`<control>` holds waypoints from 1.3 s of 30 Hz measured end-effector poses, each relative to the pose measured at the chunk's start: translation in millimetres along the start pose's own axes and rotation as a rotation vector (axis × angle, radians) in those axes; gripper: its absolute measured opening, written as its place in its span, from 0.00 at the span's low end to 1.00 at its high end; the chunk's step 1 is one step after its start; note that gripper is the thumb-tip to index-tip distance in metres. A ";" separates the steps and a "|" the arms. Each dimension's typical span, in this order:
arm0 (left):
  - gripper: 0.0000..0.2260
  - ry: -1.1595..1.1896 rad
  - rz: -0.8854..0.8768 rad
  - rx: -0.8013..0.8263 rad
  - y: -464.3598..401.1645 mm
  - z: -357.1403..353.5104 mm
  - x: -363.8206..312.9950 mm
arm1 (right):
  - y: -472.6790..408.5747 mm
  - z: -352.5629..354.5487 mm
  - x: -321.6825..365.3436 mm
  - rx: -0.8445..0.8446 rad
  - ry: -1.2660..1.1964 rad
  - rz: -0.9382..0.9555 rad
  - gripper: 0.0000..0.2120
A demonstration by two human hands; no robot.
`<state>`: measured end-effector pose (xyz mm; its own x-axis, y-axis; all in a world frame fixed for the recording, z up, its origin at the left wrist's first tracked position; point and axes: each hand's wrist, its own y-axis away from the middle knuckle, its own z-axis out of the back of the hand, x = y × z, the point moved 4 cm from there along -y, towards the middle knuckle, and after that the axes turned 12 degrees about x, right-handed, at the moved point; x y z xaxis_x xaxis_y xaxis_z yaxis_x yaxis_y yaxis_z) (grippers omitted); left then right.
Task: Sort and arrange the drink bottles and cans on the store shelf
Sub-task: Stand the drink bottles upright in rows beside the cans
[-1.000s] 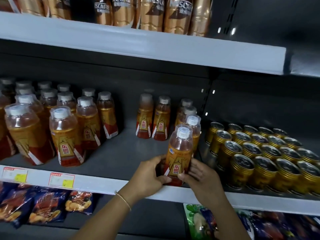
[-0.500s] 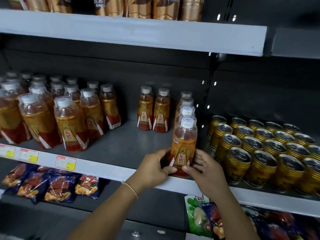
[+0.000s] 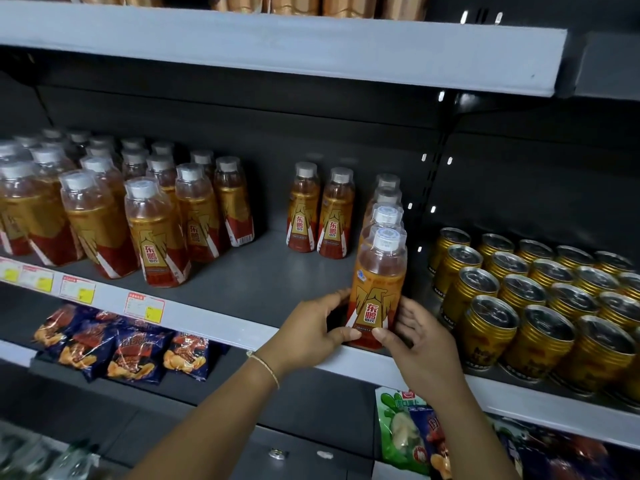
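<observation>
I had both hands on the front bottle [image 3: 377, 292], which stood at the shelf [image 3: 242, 327] lip, heading a row of 4 just left of the cans [image 3: 533, 299]. My left hand [image 3: 311, 330] and right hand [image 3: 415, 337] pinched its base from either side, thumbs on the label. My worry: a shove backward could topple the bottles behind, and pulling forward could tip it off the edge.

Left hand [image 3: 313, 325]: our fingers curl round something, thumb in front.
Right hand [image 3: 417, 336]: mirrors it, fingers curled.
Arms: both reach forward.
</observation>
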<state>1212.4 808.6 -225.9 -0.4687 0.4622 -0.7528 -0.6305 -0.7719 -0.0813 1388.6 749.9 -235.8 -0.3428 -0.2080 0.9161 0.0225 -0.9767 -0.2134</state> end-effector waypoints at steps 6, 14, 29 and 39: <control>0.33 0.070 0.020 0.078 -5.4 4.6 10.8 | 9.0 1.0 11.1 -0.230 0.051 0.058 0.24; 0.24 -0.069 0.026 -0.108 -23.3 57.9 34.4 | 16.5 -30.5 77.8 -0.707 0.174 0.490 0.12; 0.24 -0.378 -0.192 -0.190 -114.9 181.7 -25.1 | -79.5 -69.4 186.3 -0.390 0.671 0.216 0.17; 0.20 -0.654 -0.177 0.025 -156.4 190.6 -50.1 | -117.7 -15.9 200.9 -0.183 0.804 0.102 0.12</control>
<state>1216.6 989.3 -51.0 -0.6301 0.7558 -0.1783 -0.7426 -0.6536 -0.1463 1302.2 823.9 -32.1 -0.9156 -0.1264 0.3817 -0.0392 -0.9167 -0.3976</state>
